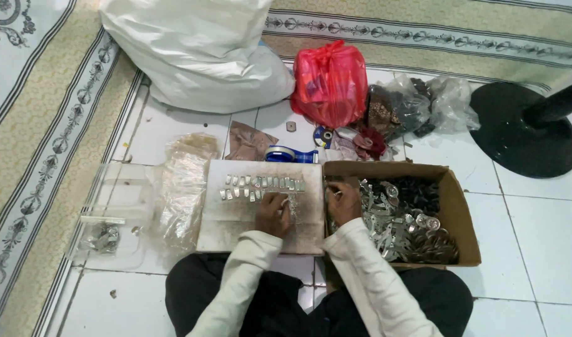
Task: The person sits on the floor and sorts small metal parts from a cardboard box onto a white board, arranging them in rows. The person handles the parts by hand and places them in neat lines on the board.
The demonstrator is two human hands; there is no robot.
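Left hand [272,214] fingers curled on a white board [236,224] beside metal clips [261,185], right hand [343,201] fingers pinching clips at the cardboard box [455,206] edge, grip unclear.

A red plastic bag [329,82] sits on the tiled floor. Left of it lies a large white sack [195,50]; right of it, clear bags [423,103] and a black round stand base [523,130]. Just below it, a blue tape dispenser [290,155].
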